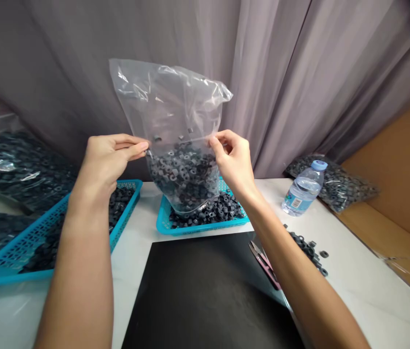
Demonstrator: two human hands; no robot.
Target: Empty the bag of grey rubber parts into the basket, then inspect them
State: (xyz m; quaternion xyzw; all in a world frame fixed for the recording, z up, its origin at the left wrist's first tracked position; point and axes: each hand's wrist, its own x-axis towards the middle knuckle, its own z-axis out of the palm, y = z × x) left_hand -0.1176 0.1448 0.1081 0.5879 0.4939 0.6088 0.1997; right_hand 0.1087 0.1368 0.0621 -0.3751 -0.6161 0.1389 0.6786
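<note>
A clear plastic bag (183, 111), partly filled with small dark ring-shaped pieces (183, 174), hangs upright between my hands. My left hand (112, 152) pinches its left side, and my right hand (232, 155) pinches the right side at about the same height. Above my fingers the upper part of the bag stands up, wrinkled and without pieces. Its rounded bottom is just over, or resting on, a blue plastic basket (205, 228) holding more of the dark pieces; whether they touch I cannot tell.
On the left a larger blue basket (11, 276) holds dark pieces, beside filled bags (19, 165). A black mat (205, 291) lies in front, with pink-handled thread snips (265, 266). Loose pieces (308, 249), a water bottle (303, 189), another filled bag (350, 186) and cardboard (401, 169) are at right.
</note>
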